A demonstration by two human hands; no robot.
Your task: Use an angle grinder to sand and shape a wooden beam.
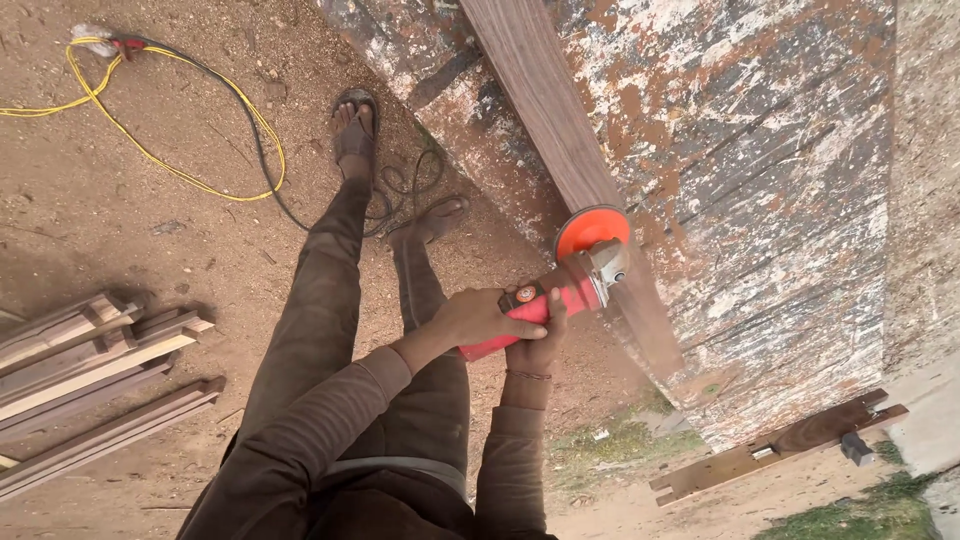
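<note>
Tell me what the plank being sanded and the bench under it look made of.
The plank looks like bare dark wood, with long straight grain showing. The bench seems wooden too, rough and scored, covered in flaking white and rust-coloured paint.

I see a glossy red plastic angle grinder (548, 303) with a grey metal head. Brown wooden plank (545, 100) looks smooth and matt; workbench top (780, 200) is rough, paint-flaked.
</note>
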